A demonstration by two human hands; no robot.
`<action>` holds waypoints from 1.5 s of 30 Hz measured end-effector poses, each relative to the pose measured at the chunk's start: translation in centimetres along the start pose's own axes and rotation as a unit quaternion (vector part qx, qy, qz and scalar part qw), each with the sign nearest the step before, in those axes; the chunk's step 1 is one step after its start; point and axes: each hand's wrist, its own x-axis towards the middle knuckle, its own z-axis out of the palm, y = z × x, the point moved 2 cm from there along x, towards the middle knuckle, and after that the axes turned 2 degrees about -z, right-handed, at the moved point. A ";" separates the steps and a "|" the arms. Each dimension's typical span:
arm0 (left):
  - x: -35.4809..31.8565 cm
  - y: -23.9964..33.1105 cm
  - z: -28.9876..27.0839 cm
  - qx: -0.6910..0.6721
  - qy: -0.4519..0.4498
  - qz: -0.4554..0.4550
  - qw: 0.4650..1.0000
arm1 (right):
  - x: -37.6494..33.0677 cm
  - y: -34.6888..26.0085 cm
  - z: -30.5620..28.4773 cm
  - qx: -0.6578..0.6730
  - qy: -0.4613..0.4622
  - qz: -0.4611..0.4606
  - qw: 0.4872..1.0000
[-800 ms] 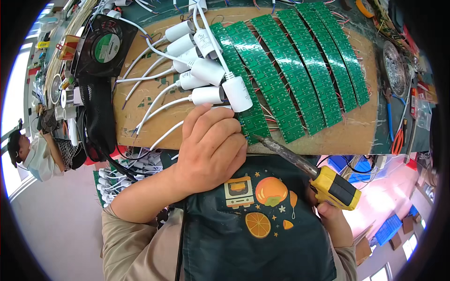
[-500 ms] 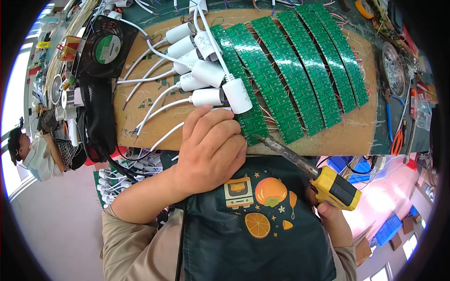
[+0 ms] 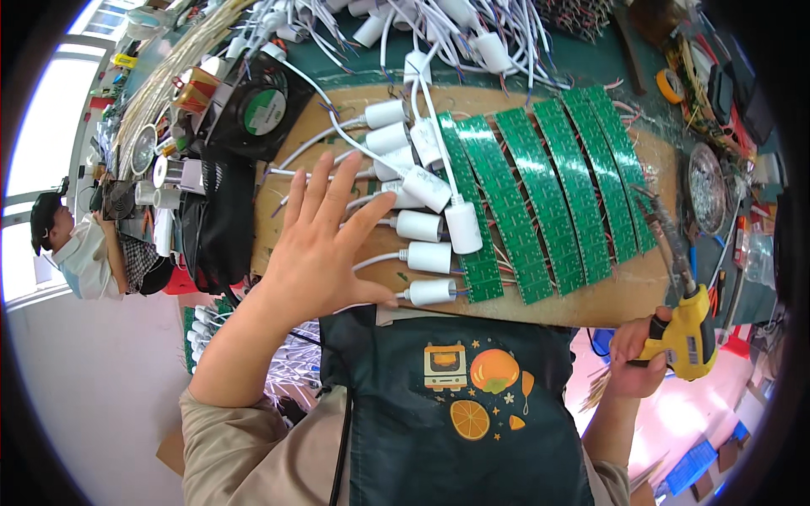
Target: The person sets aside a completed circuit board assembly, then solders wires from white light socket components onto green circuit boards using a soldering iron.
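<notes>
My left hand (image 3: 325, 232), its fingers spread, hovers over the white cables of several white cylindrical lamp holders (image 3: 424, 257). Its thumb is close to the cable end of the nearest lamp holder (image 3: 431, 292). The lamp holders lie in a column along the left side of the green circuit board strips (image 3: 515, 202), and thin wires run between the strips. Off to the right, my right hand (image 3: 637, 358) is closed round the grip of a yellow soldering gun (image 3: 688, 341). The gun's metal tip points up and away, beside the rightmost strip.
A brown work board (image 3: 654, 291) lies under the strips. Behind it is a heap of white cabled lamp holders (image 3: 494, 52). A black fan (image 3: 263, 110) stands at the left; a metal dish (image 3: 707, 190) and orange tape (image 3: 669, 86) are at the right. Another person (image 3: 76, 244) sits far left.
My left hand has opened and moved left from the nearest lamp holder, which now lies uncovered. My right hand has swung the soldering gun right, away from the strip's near end. The view has shifted.
</notes>
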 end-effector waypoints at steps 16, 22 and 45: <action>2.8 -2.7 0.6 -0.022 -0.040 -0.097 0.994 | 5.9 1.3 -2.8 0.043 0.058 -0.049 0.996; 3.4 -2.1 1.8 0.014 0.026 -0.099 0.995 | 6.1 1.7 -3.0 0.051 0.059 -0.040 0.996; -19.4 -6.7 -21.7 0.101 0.555 -0.304 0.767 | 5.9 2.9 -7.0 0.173 0.125 0.068 0.975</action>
